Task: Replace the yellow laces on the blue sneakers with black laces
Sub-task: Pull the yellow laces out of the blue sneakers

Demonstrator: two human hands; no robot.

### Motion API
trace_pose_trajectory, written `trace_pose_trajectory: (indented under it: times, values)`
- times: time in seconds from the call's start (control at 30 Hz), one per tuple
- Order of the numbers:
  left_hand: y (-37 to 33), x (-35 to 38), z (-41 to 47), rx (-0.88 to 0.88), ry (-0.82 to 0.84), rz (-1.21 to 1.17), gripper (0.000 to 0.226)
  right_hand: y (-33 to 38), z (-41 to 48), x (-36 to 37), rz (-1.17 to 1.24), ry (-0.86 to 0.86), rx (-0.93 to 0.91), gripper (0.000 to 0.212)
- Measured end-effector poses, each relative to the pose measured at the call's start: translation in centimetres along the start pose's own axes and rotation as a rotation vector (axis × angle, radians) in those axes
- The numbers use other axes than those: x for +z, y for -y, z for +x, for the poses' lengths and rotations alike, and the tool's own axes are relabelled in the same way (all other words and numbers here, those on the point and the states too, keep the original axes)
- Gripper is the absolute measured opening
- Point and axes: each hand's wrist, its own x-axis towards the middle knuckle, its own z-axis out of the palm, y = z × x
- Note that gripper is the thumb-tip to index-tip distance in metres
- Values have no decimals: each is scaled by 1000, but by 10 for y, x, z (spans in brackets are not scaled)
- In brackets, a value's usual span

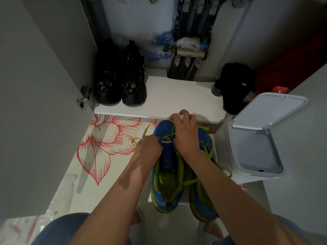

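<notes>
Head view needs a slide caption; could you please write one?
Left hand and right hand work yellow laces on a blue sneaker.

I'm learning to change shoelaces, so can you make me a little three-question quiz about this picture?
1. True or false: the blue sneakers have yellow laces in them.
2. What stands on the white shelf? A: black shoes. B: red boots. C: a ball.
3. Fill the gap: the white bin's lid is ___.
Key: 1 true; 2 A; 3 open.
</notes>
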Motion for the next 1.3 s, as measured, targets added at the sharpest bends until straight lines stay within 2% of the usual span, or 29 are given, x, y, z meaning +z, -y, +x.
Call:
trace_pose_trajectory:
  times: [0.07, 0.13, 0.3, 0.47, 0.57, 0.63, 0.7, 0.77, 0.83, 0.9, 0.97, 1.03, 1.13, 1.23, 1.3]
  values:
    - [-1, 0, -1, -1, -5, 5, 31, 3, -2, -2, -26, 108, -121, 35]
    - [-2, 0, -1, 4, -8, 10, 29, 3, -5, 4, -65, 145, -145, 18]
    - [-2, -1, -2, 11, -10, 12, 29, 0, -3, 16, -87, 167, -86, 18]
    - [-2, -1, -4, 23, -22, 27, 29, 2, -2, 18, -38, 140, -125, 25]
    - [-2, 0, -4, 23, -27, 13, 30, -1, -1, 19, -64, 156, -101, 17]
    - [-1, 1, -3, 14, -22, 1, 31, 0, -2, 19, -121, 178, -105, 19]
    - [1, 1, -2, 0, -11, -24, 30, 1, 0, 14, -137, 102, -85, 28]
    - [2, 0, -1, -6, 5, -76, 30, -1, 8, 0, -79, -85, 46, 30]
    - [2, 0, -1, -3, 10, -93, 30, -7, 18, -19, 46, -300, 224, 22]
    - [2, 0, 0, 2, 7, -88, 31, -10, 25, -34, 240, -401, 350, 19]
    - [1, 0, 0, 7, 3, -87, 30, -9, 23, -38, 252, -355, 310, 18]
    - [1, 0, -1, 15, -10, -65, 30, -6, 18, -29, 189, -261, 147, 25]
    - [1, 0, -1, 4, -4, -70, 31, -2, 10, -8, 139, -31, -49, 26]
    - [0, 0, 1, 1, 6, -80, 29, -3, -1, 11, 34, 205, -89, 22]
    - [0, 1, 2, 2, 8, -72, 30, -6, -3, 17, 7, 233, -62, 22]
